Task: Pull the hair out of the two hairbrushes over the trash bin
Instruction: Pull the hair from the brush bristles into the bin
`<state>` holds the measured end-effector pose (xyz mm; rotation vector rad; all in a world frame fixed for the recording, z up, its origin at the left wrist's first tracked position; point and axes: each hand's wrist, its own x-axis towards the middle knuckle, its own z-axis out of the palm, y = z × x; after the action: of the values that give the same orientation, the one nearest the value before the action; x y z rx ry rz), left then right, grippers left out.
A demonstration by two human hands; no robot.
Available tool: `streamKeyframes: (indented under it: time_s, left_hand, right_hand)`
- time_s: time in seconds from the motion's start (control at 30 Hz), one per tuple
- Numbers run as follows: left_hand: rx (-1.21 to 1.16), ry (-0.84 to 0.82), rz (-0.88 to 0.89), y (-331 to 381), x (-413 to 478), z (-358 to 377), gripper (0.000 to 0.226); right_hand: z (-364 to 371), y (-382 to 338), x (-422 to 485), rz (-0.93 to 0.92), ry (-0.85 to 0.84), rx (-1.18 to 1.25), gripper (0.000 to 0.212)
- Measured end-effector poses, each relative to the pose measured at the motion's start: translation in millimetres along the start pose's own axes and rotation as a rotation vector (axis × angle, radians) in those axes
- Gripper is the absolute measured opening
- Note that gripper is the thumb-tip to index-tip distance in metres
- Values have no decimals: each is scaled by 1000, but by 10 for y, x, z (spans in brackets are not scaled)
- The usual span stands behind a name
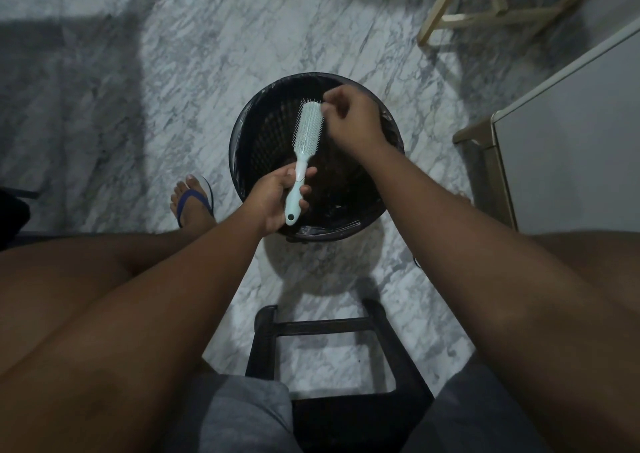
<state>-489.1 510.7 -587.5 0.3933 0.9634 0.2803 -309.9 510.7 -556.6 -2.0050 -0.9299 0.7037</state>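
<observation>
A pale mint hairbrush (307,130) is held over the round black trash bin (249,130), bristles facing up and to the right. My left hand (277,199) grips its handle near the bin's near rim. My right hand (349,116) hovers at the brush head's upper right edge, fingertips pinched together against the bristles. Whether hair is between the fingertips is too small to tell. Dark clumps lie inside the bin below the brush. Only one hairbrush is in view.
I sit on a black stool (329,328) on a marble floor, a foot in a blue flip-flop (194,199) left of the bin. A white cabinet (568,134) stands at the right, wooden legs (485,12) at the back right.
</observation>
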Motion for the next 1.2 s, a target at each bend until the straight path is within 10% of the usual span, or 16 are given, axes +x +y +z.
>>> streamKeyframes:
  time_s: [0.17, 0.67, 0.87, 1.0, 1.2]
  left_hand:
    - [-121, -101, -36, 1, 4, 4, 36]
    - [-168, -145, -5, 34, 94, 99, 45]
    - [-208, -78, 37, 44, 35, 94, 37]
    - [-188, -84, 35, 79, 4, 70, 36]
    - [-120, -125, -6, 90, -14, 43, 38]
  right_hand:
    - [71, 58, -117, -99, -207, -210, 43]
    - [82, -39, -106, -250, -65, -342, 13]
    - [-106, -119, 24, -89, 195, 44, 15]
    - [-108, 187, -4, 206, -97, -264, 18]
    - [-21, 203, -61, 164, -200, -36, 78]
